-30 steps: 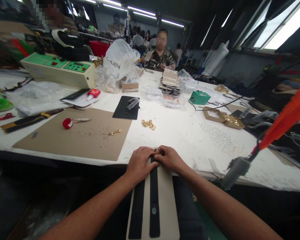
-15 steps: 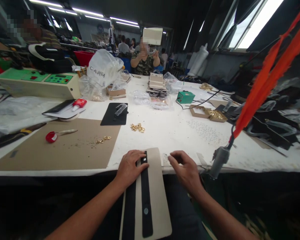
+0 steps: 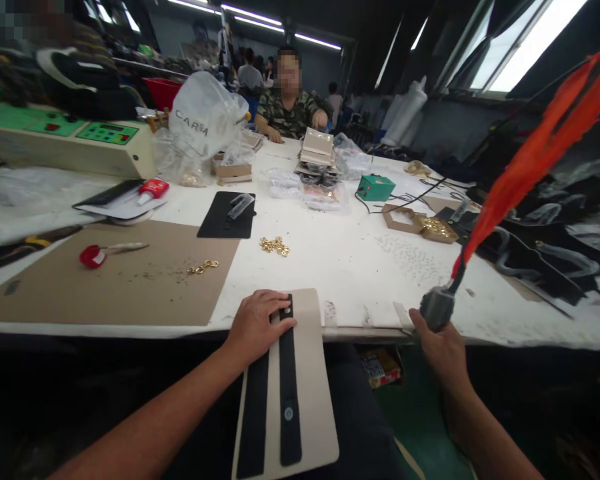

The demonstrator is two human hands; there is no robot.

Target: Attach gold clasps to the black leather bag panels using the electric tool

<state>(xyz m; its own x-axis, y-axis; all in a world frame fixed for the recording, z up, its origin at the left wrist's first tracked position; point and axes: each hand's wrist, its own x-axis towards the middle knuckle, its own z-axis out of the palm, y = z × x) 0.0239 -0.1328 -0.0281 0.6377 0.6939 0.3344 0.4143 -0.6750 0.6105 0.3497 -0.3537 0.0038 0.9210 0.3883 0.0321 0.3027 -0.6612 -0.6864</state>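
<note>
My left hand [image 3: 260,327] presses on the upper end of a black strap [image 3: 290,380] with a metal snap at each end. That strap lies on a beige panel [image 3: 313,373] with rounded corners, which juts from the table edge over my lap. A second black strip [image 3: 253,420] runs along the panel's left side. Off to the right, my right hand [image 3: 445,350] is closed round a grey cylindrical tool [image 3: 437,308], thumb on its left side. The tool hangs from an orange cloth band [image 3: 520,160]; its lower end is hidden by the hand.
Gold chain links [image 3: 275,246] lie on the white table [image 3: 330,260], with more on a brown board [image 3: 130,293]. Further back are a black panel [image 3: 220,217], a green box [image 3: 376,188] and a cardboard tray [image 3: 435,228] of gold parts. A co-worker [image 3: 293,107] sits opposite.
My right hand has moved right from beside the panel to the hanging grey tool and taken hold of it. The left hand stays on the strap. The co-worker has lowered a beige piece.
</note>
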